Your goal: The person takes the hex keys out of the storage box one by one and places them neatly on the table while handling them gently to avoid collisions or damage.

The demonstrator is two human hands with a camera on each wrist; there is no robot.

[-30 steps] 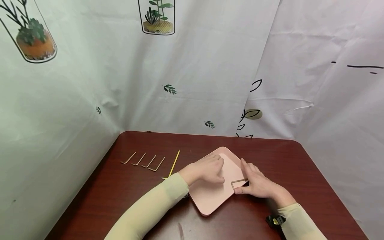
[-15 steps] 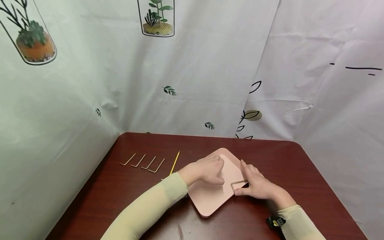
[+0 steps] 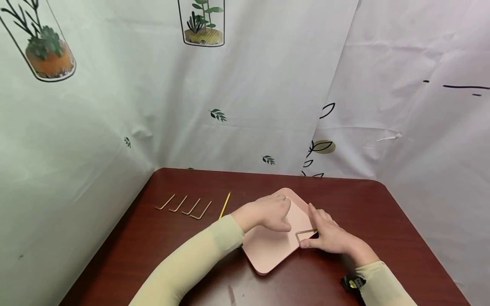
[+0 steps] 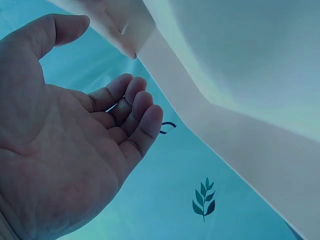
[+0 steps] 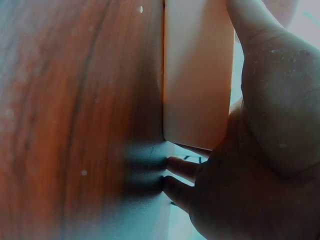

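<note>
A pink rectangular tray (image 3: 268, 250) sits turned cornerwise on the table. My right hand (image 3: 332, 234) grips its right corner, thumb along the near side and fingers along the far side. In the right wrist view, that hand wraps the corner of the tray wall (image 5: 197, 70). A thin L-shaped hex key (image 3: 305, 232) lies inside this corner, close to the thumb and forefinger. Above the tray's far left part hovers my left hand (image 3: 269, 212). Its fingers (image 4: 145, 120) are loosely curled with nothing in them, the thumb apart, in the left wrist view.
Several L-shaped hex keys (image 3: 200, 210) lie in a row on the table's left. A thin yellow stick (image 3: 225, 205) lies beside them, its lower end hidden by the left sleeve (image 3: 206, 250). White printed curtains (image 3: 245, 85) surround the dark red table (image 3: 344, 191).
My left hand has shifted slightly to the right over the tray, and its sleeve now covers more of the yellow stick. The right hand, tray and hex keys stay in place.
</note>
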